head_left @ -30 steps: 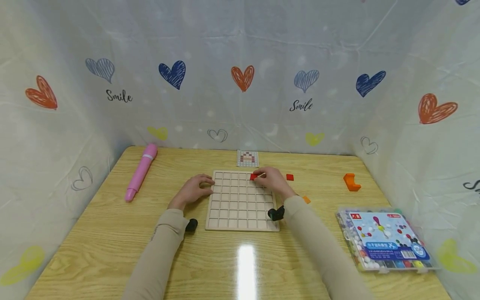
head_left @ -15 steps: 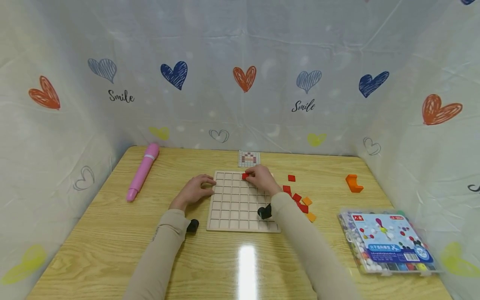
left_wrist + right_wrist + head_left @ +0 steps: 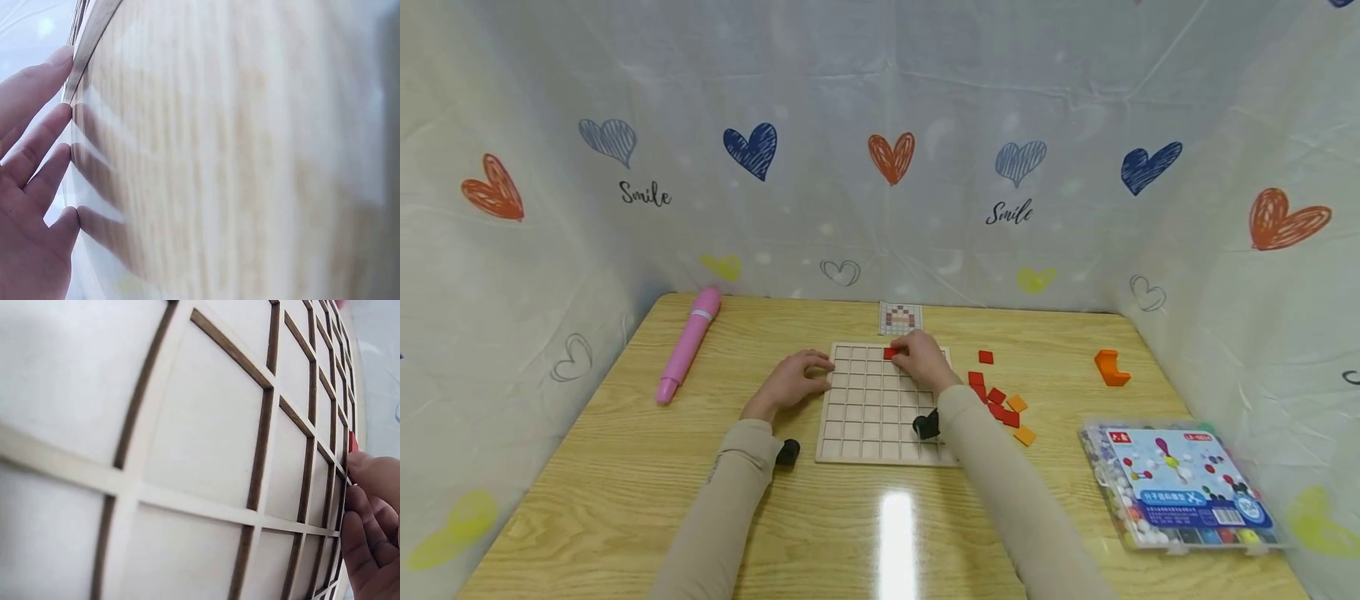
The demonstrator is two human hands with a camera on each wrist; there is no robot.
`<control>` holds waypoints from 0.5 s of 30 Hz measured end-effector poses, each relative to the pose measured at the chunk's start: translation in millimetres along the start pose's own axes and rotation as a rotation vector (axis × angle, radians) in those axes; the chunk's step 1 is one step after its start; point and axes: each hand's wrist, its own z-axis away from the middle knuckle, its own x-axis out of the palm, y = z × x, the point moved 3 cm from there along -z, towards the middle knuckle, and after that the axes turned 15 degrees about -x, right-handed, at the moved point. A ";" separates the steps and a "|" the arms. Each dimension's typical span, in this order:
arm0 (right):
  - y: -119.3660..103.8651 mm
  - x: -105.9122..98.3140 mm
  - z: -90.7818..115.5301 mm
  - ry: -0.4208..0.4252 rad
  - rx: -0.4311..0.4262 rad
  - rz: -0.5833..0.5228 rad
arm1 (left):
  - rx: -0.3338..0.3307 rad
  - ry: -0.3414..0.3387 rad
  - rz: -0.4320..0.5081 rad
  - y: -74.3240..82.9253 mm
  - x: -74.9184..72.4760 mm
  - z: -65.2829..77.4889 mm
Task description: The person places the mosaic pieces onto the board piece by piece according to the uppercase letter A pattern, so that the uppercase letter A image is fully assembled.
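A pale wooden grid board point(image 3: 859, 428) lies in the middle of the table. My right hand point(image 3: 923, 360) is over its far row, where thumb and fingertips hold a small red square tile point(image 3: 890, 353) at a cell near the middle of that row. In the right wrist view the red tile point(image 3: 352, 441) shows just beyond the thumb, partly hidden by it. My left hand point(image 3: 792, 383) rests at the board's left edge. The left wrist view shows its thumb point(image 3: 37, 87) against that edge, the other fingertips down on the tabletop with fingers spread.
Several loose red tiles point(image 3: 996, 396) and orange tiles point(image 3: 1025, 436) lie right of the board. A printed pattern card point(image 3: 901, 318) sits behind it. A pink microphone-shaped object point(image 3: 688, 346) is at left. An orange bracket point(image 3: 1110, 368) and a clear bead case point(image 3: 1187, 487) stand at right.
My right hand has shifted left along the board's far row with the red tile, then stayed there. Loose tiles behind the right forearm have come into view. The left hand keeps its place.
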 end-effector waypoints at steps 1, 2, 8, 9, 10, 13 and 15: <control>0.4 0.0 -0.1 -0.002 0.001 0.003 | -0.001 0.001 0.001 -0.2 0.1 -0.3; 0.8 0.0 -0.1 -0.004 0.000 0.009 | 0.000 0.002 0.001 -0.3 0.1 -0.7; 1.7 0.4 -0.3 -0.008 0.010 0.016 | -0.009 0.002 0.008 -0.3 0.1 0.5; 1.7 0.6 -0.2 -0.008 0.015 0.011 | -0.011 0.002 0.010 -0.1 0.2 0.9; 1.8 0.7 0.0 -0.008 0.021 0.005 | -0.011 0.003 0.010 0.0 0.2 1.0; 1.8 0.9 0.4 0.000 0.028 -0.005 | -0.009 0.006 0.007 0.2 0.5 0.6; 2.2 1.2 0.5 0.002 0.025 0.000 | -0.007 0.005 0.005 -0.1 0.6 0.5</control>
